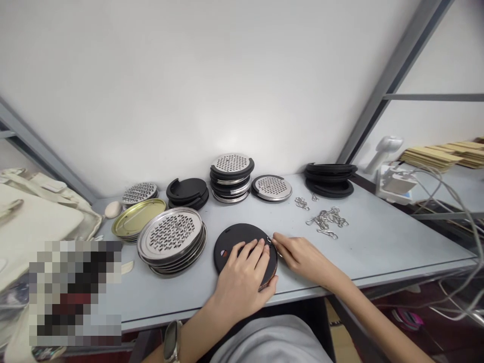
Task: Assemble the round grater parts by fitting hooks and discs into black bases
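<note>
A round black disc (242,233) with a small slot and a small hole lies near the front edge of the table. My left hand (245,269) rests over it, fingers along its top and thumb at its near right rim. At the disc's right edge my right hand (297,253) pinches a small metal wire clip (269,240), which is partly hidden by the fingers. More wire clips (328,221) lie in a loose pile to the right, with a smaller group (301,202) behind it.
Left of the disc stand stacked metal grater plates (174,234) and gold-coloured lids (139,218). Along the wall are black discs (187,191), a tall grater stack (232,176), one grater (272,187) and black rings (328,179). A white device (393,181) with cables stands far right.
</note>
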Demonstrator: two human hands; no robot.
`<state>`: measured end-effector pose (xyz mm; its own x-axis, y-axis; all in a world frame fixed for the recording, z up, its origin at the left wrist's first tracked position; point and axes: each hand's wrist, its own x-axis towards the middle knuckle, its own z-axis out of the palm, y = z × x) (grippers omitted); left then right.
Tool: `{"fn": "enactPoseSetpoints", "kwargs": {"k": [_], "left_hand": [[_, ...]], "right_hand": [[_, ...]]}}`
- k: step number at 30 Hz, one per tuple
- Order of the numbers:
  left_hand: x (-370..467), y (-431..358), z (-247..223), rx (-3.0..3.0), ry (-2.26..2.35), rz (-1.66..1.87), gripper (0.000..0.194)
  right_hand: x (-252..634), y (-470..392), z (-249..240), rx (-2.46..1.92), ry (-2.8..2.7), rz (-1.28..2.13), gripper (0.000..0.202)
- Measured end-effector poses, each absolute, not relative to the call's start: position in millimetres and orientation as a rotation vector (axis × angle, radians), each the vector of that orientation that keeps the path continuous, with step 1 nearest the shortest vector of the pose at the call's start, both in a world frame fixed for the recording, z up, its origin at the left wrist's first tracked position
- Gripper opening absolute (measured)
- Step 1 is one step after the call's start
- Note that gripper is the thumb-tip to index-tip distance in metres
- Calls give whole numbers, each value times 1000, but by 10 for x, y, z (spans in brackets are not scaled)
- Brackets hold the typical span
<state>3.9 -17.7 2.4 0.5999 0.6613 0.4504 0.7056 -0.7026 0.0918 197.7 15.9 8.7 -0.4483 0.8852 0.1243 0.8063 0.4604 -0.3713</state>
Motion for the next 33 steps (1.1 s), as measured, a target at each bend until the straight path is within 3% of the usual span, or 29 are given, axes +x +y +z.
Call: {"fn": "enactPoseSetpoints", "kwargs": {"k": [33], "left_hand": [[1, -185, 20, -2710, -1114, -661, 51]], "right_hand": [[1954, 176, 77, -1351, -2138, 645, 36]]}}
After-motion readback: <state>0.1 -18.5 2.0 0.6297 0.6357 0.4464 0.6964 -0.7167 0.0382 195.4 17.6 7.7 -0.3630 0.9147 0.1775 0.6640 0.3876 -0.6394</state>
